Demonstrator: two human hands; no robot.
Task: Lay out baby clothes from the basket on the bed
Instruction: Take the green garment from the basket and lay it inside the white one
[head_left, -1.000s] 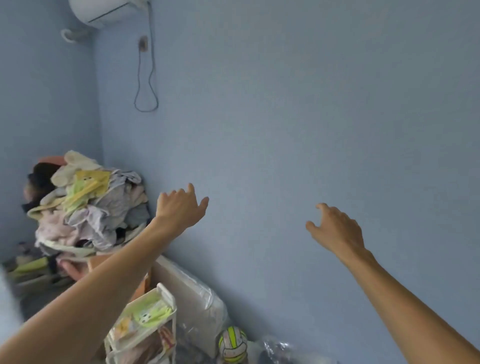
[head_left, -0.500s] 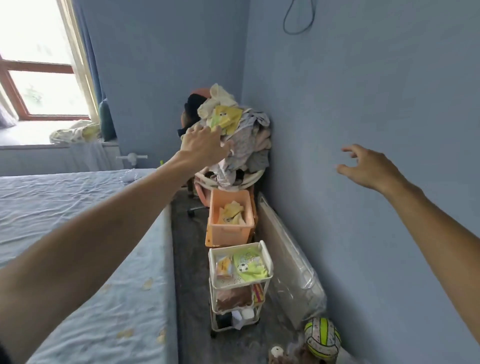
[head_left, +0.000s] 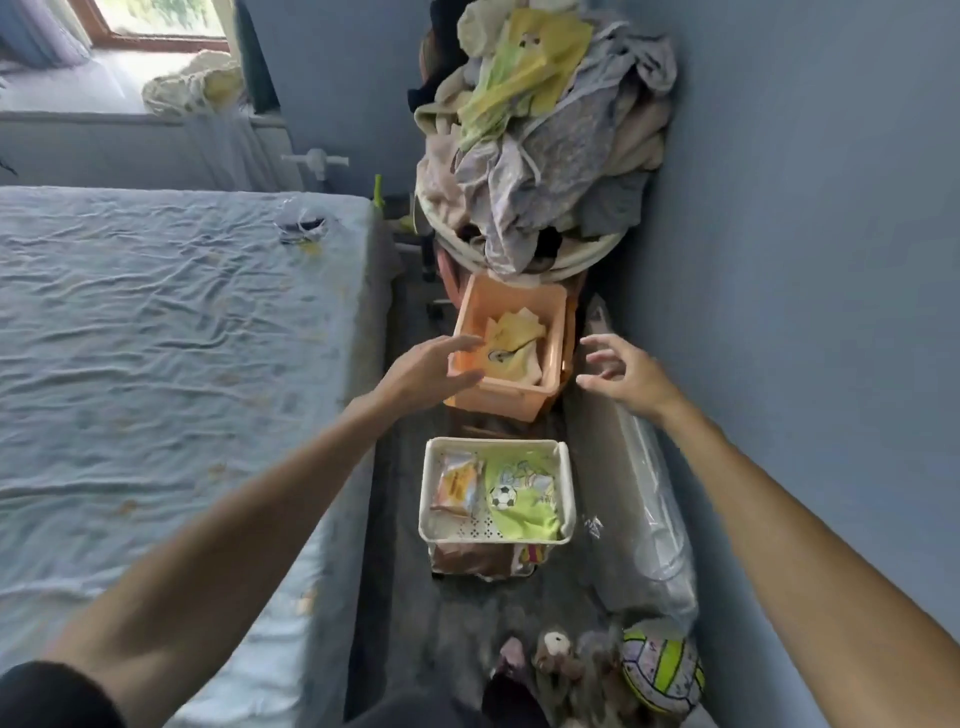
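An orange plastic basket (head_left: 550, 332) stands on the floor between the bed and the wall, with yellow and cream baby clothes (head_left: 514, 343) folded inside. My left hand (head_left: 426, 371) is open at the basket's left wall, fingers spread over its rim. To the right of the basket hovers my right hand (head_left: 626, 374), open and a little apart from it. The bed (head_left: 156, 364), covered by a wrinkled pale blue sheet, fills the left side.
A tall pile of clothes (head_left: 550, 135) on a round chair stands behind the basket. A white cart (head_left: 431, 499) with packets sits nearer me. A plastic-wrapped panel (head_left: 639, 493) leans on the blue wall. A ball (head_left: 662, 670) and soft toys (head_left: 558, 654) lie on the floor.
My view has dropped from the wall to the floor. Both hands came down from the clothes pile level to either side of the orange basket.
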